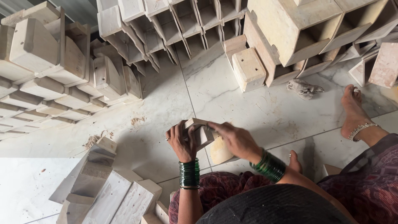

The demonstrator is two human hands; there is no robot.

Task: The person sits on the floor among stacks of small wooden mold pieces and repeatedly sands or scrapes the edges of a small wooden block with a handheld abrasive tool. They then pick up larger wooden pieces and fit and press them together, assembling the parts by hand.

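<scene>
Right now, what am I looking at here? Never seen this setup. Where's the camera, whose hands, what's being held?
There is no machine here: a person sits on a marble tile floor and works with bare hands. The single picture comes from a camera on that person's head, looking straight down. The left hand grips a small pale wooden block piece, and the right hand lies over its other side. Both wrists carry green bangles. A rounded pale wooden piece rests on the floor beneath the hands. Stacks of similar wooden pieces stand left and top, more lie at lower left. A crumpled cloth and a bare foot are at right.
</scene>
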